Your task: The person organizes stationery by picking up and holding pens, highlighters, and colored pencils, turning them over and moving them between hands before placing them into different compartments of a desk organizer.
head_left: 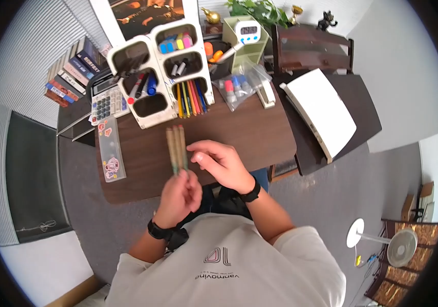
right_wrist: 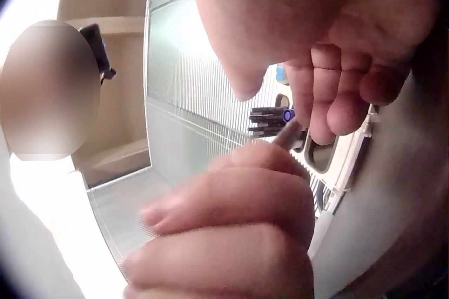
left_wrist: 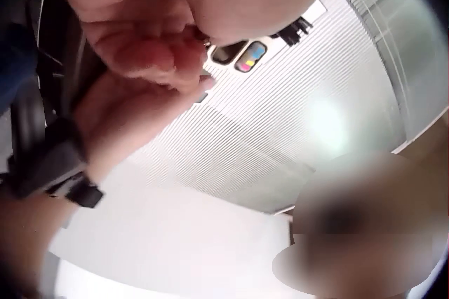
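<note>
My left hand (head_left: 179, 197) holds a small bundle of slim tan pencils (head_left: 177, 146) by their near ends. The pencils are blurred, point away over the brown desk, and show reddish tips at the far end and green near the fingers. Beside them on the right is my right hand (head_left: 224, 165), its fingers loosely bent and fingertips right at the bundle's side. In the right wrist view the right hand (right_wrist: 330, 46) hangs over the left hand (right_wrist: 238, 222), from which one pencil (right_wrist: 286, 134) pokes out. The left wrist view hides the bundle behind the left hand (left_wrist: 175, 11).
Behind the hands stands a white organizer (head_left: 157, 120) with markers, highlighters and colored pencils (head_left: 190, 100). A sticker-covered clear case (head_left: 110, 153) and a calculator (head_left: 109, 105) are at left. A plastic bag of bottles (head_left: 240, 88) and a stapler (head_left: 266, 96) sit at right.
</note>
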Demonstrator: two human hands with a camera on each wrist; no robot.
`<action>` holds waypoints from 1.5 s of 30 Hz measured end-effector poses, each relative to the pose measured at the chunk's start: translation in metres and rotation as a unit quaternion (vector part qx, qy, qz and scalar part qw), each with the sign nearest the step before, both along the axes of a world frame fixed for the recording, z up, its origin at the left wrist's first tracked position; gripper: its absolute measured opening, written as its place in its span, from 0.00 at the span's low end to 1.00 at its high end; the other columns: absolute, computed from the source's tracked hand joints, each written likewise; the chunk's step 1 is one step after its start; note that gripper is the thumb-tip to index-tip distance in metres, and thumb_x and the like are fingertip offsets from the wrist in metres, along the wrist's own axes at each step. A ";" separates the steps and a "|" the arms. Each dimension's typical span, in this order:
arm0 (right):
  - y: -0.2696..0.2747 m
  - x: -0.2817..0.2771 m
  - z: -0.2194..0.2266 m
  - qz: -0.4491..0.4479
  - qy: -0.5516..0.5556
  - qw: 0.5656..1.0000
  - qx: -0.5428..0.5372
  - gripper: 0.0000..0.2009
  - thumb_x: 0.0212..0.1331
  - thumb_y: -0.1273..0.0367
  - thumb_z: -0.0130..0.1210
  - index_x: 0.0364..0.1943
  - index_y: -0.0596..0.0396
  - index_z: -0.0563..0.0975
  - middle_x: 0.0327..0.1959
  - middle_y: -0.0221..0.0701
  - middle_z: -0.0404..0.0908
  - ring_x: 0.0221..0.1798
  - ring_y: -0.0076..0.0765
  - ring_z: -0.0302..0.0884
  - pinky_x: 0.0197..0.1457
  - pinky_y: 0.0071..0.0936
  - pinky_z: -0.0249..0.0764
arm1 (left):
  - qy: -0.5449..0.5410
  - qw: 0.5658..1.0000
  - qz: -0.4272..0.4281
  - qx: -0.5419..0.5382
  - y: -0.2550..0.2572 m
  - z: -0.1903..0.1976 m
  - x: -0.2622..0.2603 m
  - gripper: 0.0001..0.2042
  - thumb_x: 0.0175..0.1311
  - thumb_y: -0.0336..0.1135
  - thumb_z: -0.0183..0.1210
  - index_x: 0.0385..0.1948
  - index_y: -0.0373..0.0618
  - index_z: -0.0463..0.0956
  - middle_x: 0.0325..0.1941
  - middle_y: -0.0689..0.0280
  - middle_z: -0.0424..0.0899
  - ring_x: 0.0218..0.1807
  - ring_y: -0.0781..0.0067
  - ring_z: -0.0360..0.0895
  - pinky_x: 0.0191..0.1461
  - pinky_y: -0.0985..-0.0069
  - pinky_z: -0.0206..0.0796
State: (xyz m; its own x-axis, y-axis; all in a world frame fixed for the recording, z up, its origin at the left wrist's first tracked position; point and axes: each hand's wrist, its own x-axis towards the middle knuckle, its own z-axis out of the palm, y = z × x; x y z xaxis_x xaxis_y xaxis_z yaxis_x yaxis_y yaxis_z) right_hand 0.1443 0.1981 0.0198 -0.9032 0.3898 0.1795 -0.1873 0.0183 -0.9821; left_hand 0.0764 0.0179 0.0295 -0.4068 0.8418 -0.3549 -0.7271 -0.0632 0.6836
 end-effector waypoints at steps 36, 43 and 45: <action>0.005 0.006 -0.007 0.045 0.061 0.997 -0.016 0.10 0.77 0.66 0.57 0.46 0.61 0.79 0.34 0.27 0.84 0.36 0.18 0.79 0.41 0.25 0.77 | 0.260 0.954 -0.011 -0.147 0.021 0.011 -0.014 0.12 0.82 0.37 0.54 0.52 0.37 0.78 0.40 0.64 0.87 0.34 0.78 0.84 0.35 0.81 0.78; 0.006 0.009 -0.002 0.066 0.005 0.995 -0.071 0.09 0.75 0.67 0.61 0.41 0.59 0.80 0.30 0.22 0.82 0.33 0.14 0.74 0.35 0.21 0.74 | 0.276 0.951 -0.035 -0.133 0.013 0.006 -0.015 0.13 0.82 0.36 0.54 0.54 0.36 0.78 0.44 0.59 0.88 0.35 0.75 0.87 0.38 0.79 0.81; 0.005 0.009 -0.002 0.059 0.005 0.997 -0.053 0.09 0.75 0.67 0.62 0.39 0.58 0.80 0.29 0.21 0.81 0.32 0.14 0.74 0.34 0.21 0.73 | 0.274 0.950 -0.052 -0.140 0.007 0.009 -0.017 0.13 0.82 0.37 0.52 0.55 0.36 0.77 0.44 0.58 0.88 0.34 0.74 0.87 0.38 0.79 0.81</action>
